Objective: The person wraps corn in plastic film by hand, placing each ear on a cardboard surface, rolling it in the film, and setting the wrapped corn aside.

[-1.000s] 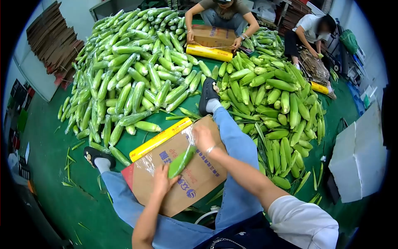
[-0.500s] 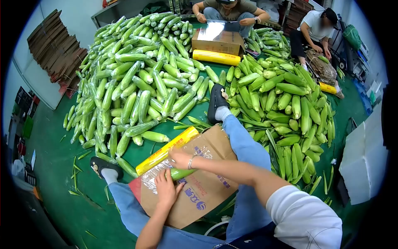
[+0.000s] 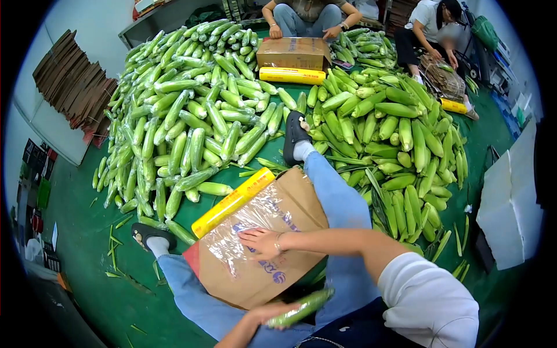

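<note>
My left hand [image 3: 264, 316] holds a cob of corn wrapped in clear film [image 3: 301, 307] low over my lap, near the bottom edge. My right hand [image 3: 261, 242] lies flat, fingers spread, on a sheet of cling film [image 3: 243, 223] stretched over a brown cardboard box [image 3: 255, 278] that rests on my legs. A yellow roll of cling film [image 3: 233, 202] sits along the box's far edge.
A big heap of wrapped cobs [image 3: 185, 110] lies on the green floor to the left, unwrapped cobs [image 3: 394, 133] to the right. Two other people [image 3: 307, 14] sit at the back with a box [image 3: 293, 53] and yellow roll [image 3: 292, 75]. White foam boxes [image 3: 513, 203] stand right.
My left hand has pulled the wrapped cob off the box and down toward my lap. My right hand has moved from the cob to press flat on the film.
</note>
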A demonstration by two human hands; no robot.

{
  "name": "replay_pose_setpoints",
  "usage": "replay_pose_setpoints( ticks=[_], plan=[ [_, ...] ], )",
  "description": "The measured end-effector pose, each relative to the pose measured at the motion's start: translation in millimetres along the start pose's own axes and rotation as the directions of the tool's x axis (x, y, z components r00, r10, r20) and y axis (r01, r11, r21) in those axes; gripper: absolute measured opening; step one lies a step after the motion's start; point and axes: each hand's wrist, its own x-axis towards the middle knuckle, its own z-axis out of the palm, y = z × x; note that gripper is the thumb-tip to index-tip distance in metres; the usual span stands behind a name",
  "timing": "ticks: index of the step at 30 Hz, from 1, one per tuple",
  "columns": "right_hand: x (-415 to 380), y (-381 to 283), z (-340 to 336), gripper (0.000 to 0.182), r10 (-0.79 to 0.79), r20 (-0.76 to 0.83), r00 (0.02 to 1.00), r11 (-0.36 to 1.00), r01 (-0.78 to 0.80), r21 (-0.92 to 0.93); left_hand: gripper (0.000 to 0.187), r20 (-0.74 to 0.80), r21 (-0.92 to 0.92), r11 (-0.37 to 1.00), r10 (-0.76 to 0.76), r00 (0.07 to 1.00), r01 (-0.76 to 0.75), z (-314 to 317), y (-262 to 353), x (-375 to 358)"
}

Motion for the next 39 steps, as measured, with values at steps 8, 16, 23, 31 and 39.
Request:
replay_pose_setpoints(
  ticks=[8,16,23,31,39],
  plan=[
    [-143.3,-76.8,39.6,0.017,0.957,0.021,0.29,-0.146,0.418,0.897,0.032,-0.666,0.692,0.667,0.738,0.113,-0.276,81.3,97.3,-95.7],
    [-135.7,-64.1,-70.6,0.024,0.648,0.379,0.661,-0.753,0.478,0.453,0.039,-0.48,0.728,-0.004,0.711,-0.514,-0.686,36.8,228.7,-26.7],
    [-192.3,247.5,-111.2,0.042,0.773,-0.591,0.231,0.563,-0.679,0.471,0.043,-0.945,-0.213,0.18,0.212,0.249,-0.96,-227.0,323.8,-5.0],
    [-195.9,472.3,-65.4,0.079,0.837,-0.532,-0.13,0.329,-0.656,0.679,0.061,-0.763,0.5,-0.018,0.464,-0.45,-0.866,-391.6,410.9,-174.8],
    [-253.6,249.6,-126.5,0.054,0.667,-0.729,0.151,0.601,-0.687,0.408,0.032,-0.656,0.742,0.609,0.744,-0.122,-0.279,-220.2,251.2,-112.3]
  ],
)
